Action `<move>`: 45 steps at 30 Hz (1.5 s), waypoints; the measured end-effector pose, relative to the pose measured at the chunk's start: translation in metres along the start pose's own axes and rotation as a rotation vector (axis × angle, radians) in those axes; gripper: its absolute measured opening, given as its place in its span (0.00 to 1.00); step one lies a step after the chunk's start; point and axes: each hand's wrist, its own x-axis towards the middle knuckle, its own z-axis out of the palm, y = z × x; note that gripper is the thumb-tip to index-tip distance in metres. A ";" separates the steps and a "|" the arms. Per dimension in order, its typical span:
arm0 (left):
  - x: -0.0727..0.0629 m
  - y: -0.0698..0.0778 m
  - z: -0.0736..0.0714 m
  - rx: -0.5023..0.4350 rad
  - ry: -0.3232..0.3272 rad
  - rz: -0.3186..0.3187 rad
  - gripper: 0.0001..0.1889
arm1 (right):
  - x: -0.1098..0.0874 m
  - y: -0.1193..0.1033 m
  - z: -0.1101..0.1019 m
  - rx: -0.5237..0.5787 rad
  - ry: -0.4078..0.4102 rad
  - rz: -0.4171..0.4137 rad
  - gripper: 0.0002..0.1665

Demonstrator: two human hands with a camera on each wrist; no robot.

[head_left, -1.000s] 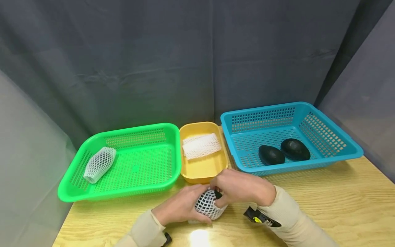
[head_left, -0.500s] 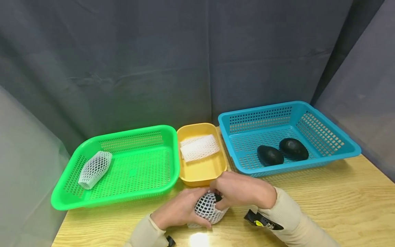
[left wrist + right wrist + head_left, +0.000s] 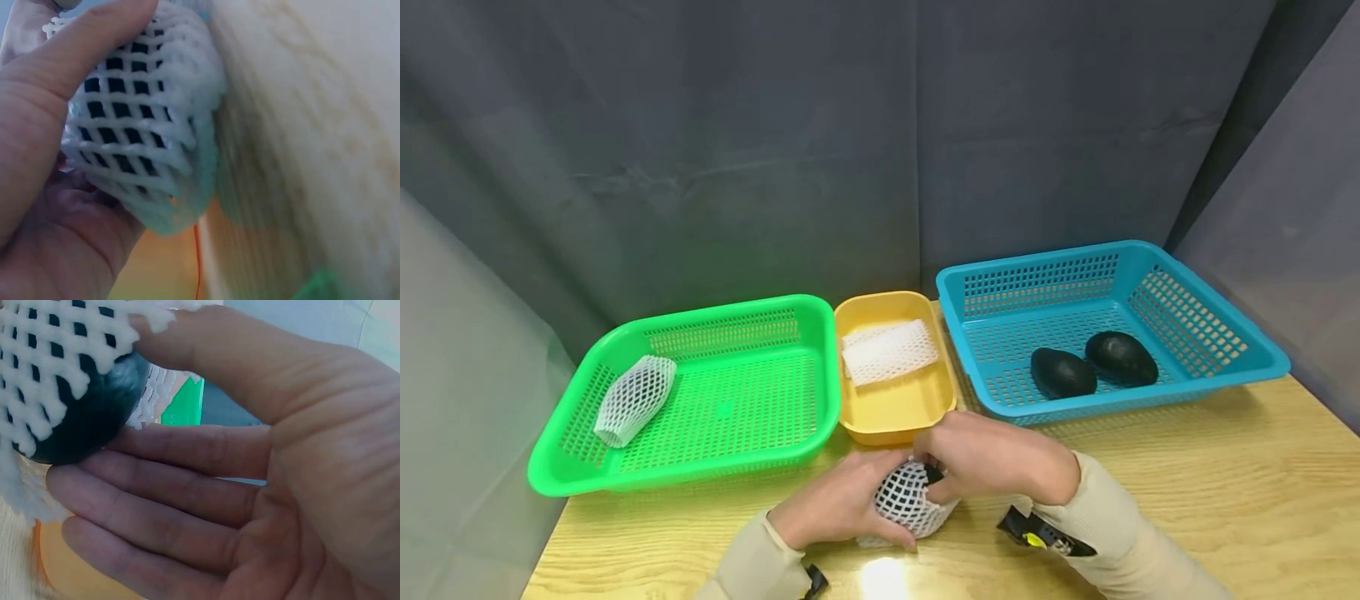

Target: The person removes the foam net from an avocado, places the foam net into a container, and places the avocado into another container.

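Note:
A dark avocado (image 3: pixel 103 415) sits inside a white foam net sleeve (image 3: pixel 901 498), low over the front middle of the table. My left hand (image 3: pixel 844 502) grips it from the left, thumb and fingers curled round the netting. From the right, my right hand (image 3: pixel 1000 457) pinches the sleeve's open edge. In the right wrist view its thumb lies on the net's rim, while the fingertips touch the bare end of the avocado. Mesh covers most of the fruit in the left wrist view, and the far fingers there are hidden behind it.
A green basket (image 3: pixel 700 477) at left holds a net-wrapped avocado (image 3: pixel 636 400). Foam sleeves (image 3: pixel 891 352) lie in the yellow tray (image 3: pixel 895 412) between the baskets. Two bare avocados (image 3: pixel 1063 373) rest in the blue basket (image 3: pixel 1037 292) at right. Grey cloth (image 3: pixel 775 150) stands behind.
The hands stay in nearly the same grip on the avocado and its sleeve. The head view shifts slightly; the baskets and their contents stay put.

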 end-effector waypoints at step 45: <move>0.000 -0.001 -0.001 0.031 0.005 -0.025 0.47 | 0.005 0.001 0.005 -0.001 -0.009 -0.012 0.14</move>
